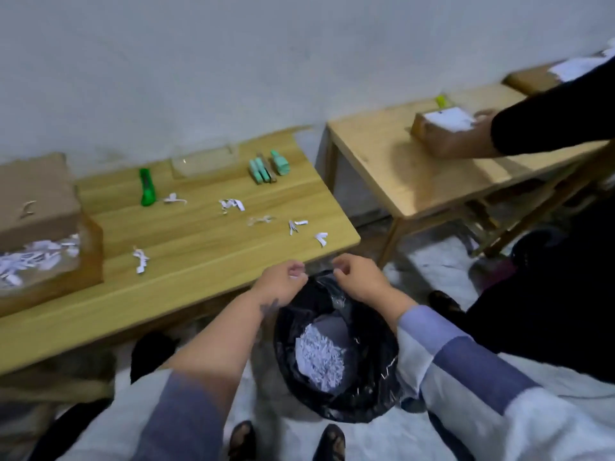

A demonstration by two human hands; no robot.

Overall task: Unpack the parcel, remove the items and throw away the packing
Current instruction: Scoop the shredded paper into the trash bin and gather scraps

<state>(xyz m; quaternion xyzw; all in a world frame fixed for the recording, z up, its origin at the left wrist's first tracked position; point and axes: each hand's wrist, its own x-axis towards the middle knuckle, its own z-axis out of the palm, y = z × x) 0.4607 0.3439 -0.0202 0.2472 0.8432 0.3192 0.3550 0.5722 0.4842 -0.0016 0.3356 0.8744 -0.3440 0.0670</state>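
A black bin bag [336,390] stands on the floor beside the wooden table [206,261], with white shredded paper [321,357] heaped inside. My left hand [283,281] and my right hand [359,279] hover over the bag's far rim with fingers curled. A white scrap shows at my left fingertips; whether either hand pinches anything is unclear. An open cardboard parcel [43,234] with more shredded paper lies at the table's left. Mint green items [268,168] lie at the table's back, beside a clear plastic sheet [204,161]. Loose paper scraps [233,205] dot the tabletop.
A green box cutter [147,188] lies near the wall. A second wooden table [416,168] stands to the right, where another person in a black sleeve [549,124] holds a cardboard box [442,131]. My feet [286,442] are below the bag.
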